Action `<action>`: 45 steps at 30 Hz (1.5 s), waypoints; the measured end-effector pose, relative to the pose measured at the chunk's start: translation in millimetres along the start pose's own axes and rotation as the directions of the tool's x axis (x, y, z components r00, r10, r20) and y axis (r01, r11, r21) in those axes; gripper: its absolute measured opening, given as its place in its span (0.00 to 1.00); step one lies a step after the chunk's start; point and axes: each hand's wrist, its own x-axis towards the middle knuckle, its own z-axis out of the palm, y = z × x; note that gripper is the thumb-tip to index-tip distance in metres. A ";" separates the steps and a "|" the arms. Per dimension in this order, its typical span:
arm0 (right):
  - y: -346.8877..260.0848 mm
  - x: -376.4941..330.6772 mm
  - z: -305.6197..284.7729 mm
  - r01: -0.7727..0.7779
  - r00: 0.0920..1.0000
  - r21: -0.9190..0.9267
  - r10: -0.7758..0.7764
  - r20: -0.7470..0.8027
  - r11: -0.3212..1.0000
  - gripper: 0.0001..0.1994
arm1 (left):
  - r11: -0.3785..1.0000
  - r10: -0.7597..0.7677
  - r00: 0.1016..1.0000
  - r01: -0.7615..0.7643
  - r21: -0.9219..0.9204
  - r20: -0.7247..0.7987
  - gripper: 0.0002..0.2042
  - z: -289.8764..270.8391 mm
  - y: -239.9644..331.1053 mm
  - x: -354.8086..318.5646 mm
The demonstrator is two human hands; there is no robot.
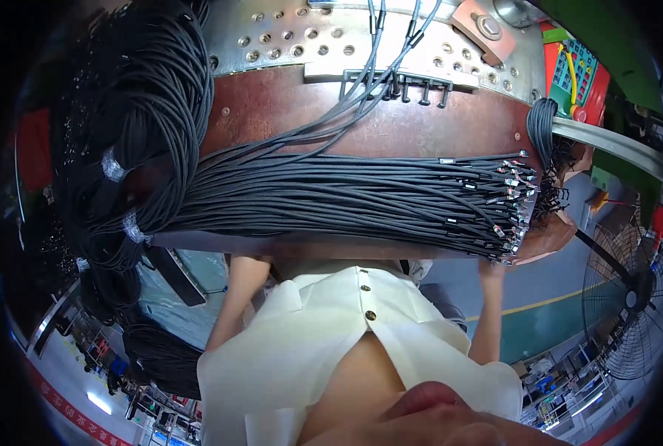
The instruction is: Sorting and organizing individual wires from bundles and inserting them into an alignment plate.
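A wide sheaf of dark cables (331,195) lies across the brown worktop (272,104), along its near edge. Small metal connectors (513,195) tip the cables at the right end. My right hand (493,269) is just below that end, partly covered by the worktop edge; its fingers are hidden. The left forearm (247,281) goes up under the near edge, and my left hand is out of sight behind it. A few cables (355,108) run from the sheaf over a black pegged holder (425,91) at the back.
Thick coils of cable (172,82), bound with clear wrap (133,225), hang at the left. Behind stand a perforated metal plate (272,39) and a bolted block (487,28). A smaller cable bundle (542,128), a red-green control box (577,70) and a fan (632,299) are rightward.
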 end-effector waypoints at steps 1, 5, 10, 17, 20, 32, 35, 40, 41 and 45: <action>-47.3 6.7 37.3 0.397 0.918 -0.699 -0.246 0.312 0.594 0.24 | 1.000 -0.025 1.000 0.025 0.009 -0.011 0.17 18.0 -20.1 0.3; -19.7 -13.3 59.4 0.059 0.978 -0.473 0.043 0.202 0.879 0.22 | 0.992 0.121 0.971 -0.124 0.001 -0.207 0.20 52.2 -66.8 38.1; -38.3 1.1 64.6 0.128 0.983 -0.431 -0.055 0.176 0.893 0.18 | 0.880 0.099 0.994 -0.109 0.463 0.045 0.28 19.0 -28.2 24.6; -29.6 0.1 60.7 0.074 0.984 -0.412 0.000 0.177 0.908 0.20 | 0.830 0.002 0.984 -0.101 0.549 0.177 0.32 20.8 -20.5 35.1; -37.3 3.3 68.5 -0.039 0.990 -0.190 0.064 0.129 0.981 0.22 | 0.834 0.022 0.985 -0.112 0.540 0.170 0.31 22.3 -24.4 34.8; -161.4 114.1 -20.6 -0.100 0.888 -0.388 -0.094 -0.450 0.916 0.11 | 0.715 0.696 0.498 -0.417 -0.561 0.517 0.19 -102.7 84.2 3.9; -266.6 171.4 75.9 0.646 0.757 -0.499 -0.568 0.323 0.577 0.11 | 0.503 0.858 0.491 -0.747 -0.434 0.151 0.18 -90.2 155.0 11.0; -271.3 219.4 184.0 0.850 0.492 -0.516 -0.508 0.707 0.104 0.16 | 0.536 0.844 0.529 -0.835 0.125 -0.090 0.30 -37.4 224.0 41.7; -272.6 218.5 178.8 0.896 0.377 -0.439 -0.641 0.669 0.068 0.13 | 0.606 0.793 0.601 -0.761 0.233 -0.099 0.31 -40.8 211.3 44.0; -293.6 198.8 115.1 0.859 0.508 -0.422 -0.568 0.647 0.288 0.11 | 0.548 0.792 0.594 -0.591 0.591 -0.140 0.24 -87.7 124.2 51.5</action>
